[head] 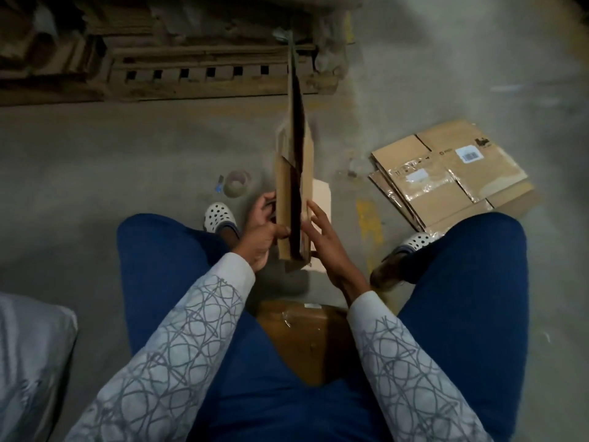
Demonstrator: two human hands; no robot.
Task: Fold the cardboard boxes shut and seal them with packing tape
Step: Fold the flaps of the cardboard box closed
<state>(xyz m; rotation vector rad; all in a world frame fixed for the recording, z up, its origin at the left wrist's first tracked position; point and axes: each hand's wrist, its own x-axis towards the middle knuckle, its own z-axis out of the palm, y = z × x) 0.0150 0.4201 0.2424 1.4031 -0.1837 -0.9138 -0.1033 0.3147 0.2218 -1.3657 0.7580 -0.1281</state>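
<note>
left hand (pixel 263 232) gripped one side of an upright flattened cardboard box (pixel 294 189), right hand (pixel 325 236) pressed flat-fingered on the other, tape roll (pixel 237 183) on floor nearby

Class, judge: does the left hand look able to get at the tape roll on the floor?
Likely yes, once it lets go: the left hand grips the flattened box, but the tape roll lies close by on bare floor, nothing between.

Wood pallet (pixel 191 78) at back, 2 white clogs (pixel 220 216) on concrete flr (pixel 95 154).
</note>
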